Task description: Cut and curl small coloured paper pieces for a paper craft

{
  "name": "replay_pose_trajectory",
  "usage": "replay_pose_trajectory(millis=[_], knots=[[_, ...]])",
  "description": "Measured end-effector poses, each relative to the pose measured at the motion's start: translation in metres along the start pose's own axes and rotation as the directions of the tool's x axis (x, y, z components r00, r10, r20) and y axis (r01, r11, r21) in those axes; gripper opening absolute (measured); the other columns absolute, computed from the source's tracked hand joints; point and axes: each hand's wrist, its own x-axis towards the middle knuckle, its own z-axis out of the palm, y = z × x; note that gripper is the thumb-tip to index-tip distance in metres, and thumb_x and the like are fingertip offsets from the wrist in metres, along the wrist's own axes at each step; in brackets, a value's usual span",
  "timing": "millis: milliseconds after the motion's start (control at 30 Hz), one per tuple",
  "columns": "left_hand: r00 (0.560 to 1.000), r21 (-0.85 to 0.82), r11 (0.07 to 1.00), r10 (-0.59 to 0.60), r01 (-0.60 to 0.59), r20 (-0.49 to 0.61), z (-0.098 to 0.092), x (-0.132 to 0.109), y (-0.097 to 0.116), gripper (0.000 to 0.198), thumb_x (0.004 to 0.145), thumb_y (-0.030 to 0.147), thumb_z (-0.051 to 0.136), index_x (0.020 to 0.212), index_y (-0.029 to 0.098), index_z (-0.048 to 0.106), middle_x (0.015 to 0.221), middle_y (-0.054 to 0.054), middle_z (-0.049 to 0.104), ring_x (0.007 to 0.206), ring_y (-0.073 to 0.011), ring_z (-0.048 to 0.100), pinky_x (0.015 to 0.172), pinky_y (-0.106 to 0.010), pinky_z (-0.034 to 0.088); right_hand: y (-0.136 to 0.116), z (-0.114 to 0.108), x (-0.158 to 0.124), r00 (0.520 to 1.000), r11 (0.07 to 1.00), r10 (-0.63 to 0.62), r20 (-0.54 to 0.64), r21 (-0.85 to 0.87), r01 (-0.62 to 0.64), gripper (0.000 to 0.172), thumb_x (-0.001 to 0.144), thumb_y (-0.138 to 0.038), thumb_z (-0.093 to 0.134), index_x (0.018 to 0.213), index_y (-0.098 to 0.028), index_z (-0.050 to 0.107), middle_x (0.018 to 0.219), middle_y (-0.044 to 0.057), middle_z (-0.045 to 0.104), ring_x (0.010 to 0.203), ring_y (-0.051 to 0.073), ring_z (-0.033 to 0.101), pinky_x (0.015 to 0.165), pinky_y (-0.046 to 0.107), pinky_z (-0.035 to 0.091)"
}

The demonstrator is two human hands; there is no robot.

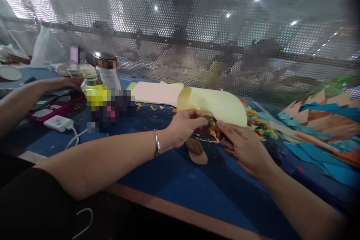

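Observation:
My left hand (pixel 181 127), with a silver bangle at the wrist, pinches a small brown paper oval (pixel 206 120) between thumb and fingers. Closed around a thin dark pointed tool (pixel 214 119), my right hand (pixel 243 144) meets the oval's right edge. Its fingers hide most of the tool, so I cannot tell its kind. Below them on the blue table (pixel 174 183) lies a brown leaf-shaped piece (pixel 194 146), overlapping a tan oval piece (pixel 199 158). Just behind both hands, a pale yellow sheet (pixel 222 103) curls up at its left end.
Coloured paper scraps (pixel 261 125) and pointed paper shapes (pixel 323 116) lie to the right. Behind are pink sheets (pixel 154 92). At left stand a yellow-labelled bottle (pixel 90 77) and a clear jar (pixel 108 75), near a white charger (pixel 58 123) and another person's arm (pixel 25 95). Perforated metal (pixel 191 11) rises behind.

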Motion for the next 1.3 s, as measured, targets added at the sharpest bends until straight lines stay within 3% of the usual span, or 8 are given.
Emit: replay_pose_trajectory(millis=[200, 400, 700, 1033, 1300], knots=[[0.997, 0.078, 0.994, 0.077, -0.077, 0.0, -0.005, 0.004, -0.004, 0.019, 0.076, 0.011, 0.075, 0.07, 0.016, 0.058, 0.068, 0.002, 0.066, 0.059, -0.0068, 0.059, 0.056, -0.022, 0.038, 0.001, -0.002, 0.001, 0.999, 0.999, -0.049, 0.018, -0.019, 0.049, 0.065, 0.067, -0.079, 0.081, 0.062, -0.018, 0.059, 0.047, -0.008, 0.031, 0.041, 0.004, 0.021, 0.037, 0.02, 0.015], [0.997, 0.077, 0.994, 0.071, -0.073, 0.02, -0.006, 0.005, -0.004, 0.017, 0.073, 0.013, 0.077, 0.071, 0.015, 0.06, 0.071, 0.002, 0.066, 0.061, -0.007, 0.06, 0.054, -0.022, 0.036, -0.001, 0.0, 0.0, 0.999, 0.999, -0.042, 0.001, -0.028, 0.042, 0.069, 0.061, -0.083, 0.083, 0.061, -0.018, 0.06, 0.047, -0.007, 0.032, 0.042, 0.004, 0.022, 0.038, 0.019, 0.015], [0.997, 0.077, 0.995, 0.06, -0.063, 0.04, -0.005, 0.004, -0.002, 0.019, 0.072, 0.015, 0.077, 0.071, 0.017, 0.058, 0.073, 0.001, 0.068, 0.06, -0.0081, 0.061, 0.058, -0.025, 0.035, 0.002, -0.004, 0.001, 0.999, 0.998, -0.045, 0.014, -0.034, 0.045, 0.067, 0.065, -0.082, 0.081, 0.062, -0.019, 0.058, 0.046, -0.008, 0.029, 0.041, 0.004, 0.02, 0.038, 0.02, 0.011], [0.997, 0.092, 0.993, 0.073, -0.073, 0.004, -0.005, 0.005, -0.002, 0.013, 0.069, 0.012, 0.077, 0.076, 0.014, 0.066, 0.07, 0.0, 0.068, 0.055, -0.0063, 0.056, 0.056, -0.025, 0.035, 0.004, -0.009, 0.002, 0.998, 0.995, -0.056, -0.008, -0.088, 0.055, 0.065, 0.069, -0.08, 0.08, 0.06, -0.02, 0.056, 0.049, -0.007, 0.029, 0.042, 0.005, 0.021, 0.04, 0.021, 0.011], [0.995, 0.126, 0.987, 0.092, -0.095, 0.025, -0.003, 0.001, 0.003, 0.017, 0.07, 0.008, 0.076, 0.072, 0.016, 0.06, 0.068, 0.0, 0.07, 0.054, -0.0061, 0.057, 0.058, -0.024, 0.041, 0.01, -0.015, 0.005, 0.997, 0.99, -0.069, 0.026, -0.119, 0.072, 0.062, 0.075, -0.077, 0.076, 0.061, -0.02, 0.057, 0.049, -0.008, 0.026, 0.043, 0.005, 0.019, 0.04, 0.022, 0.011]])
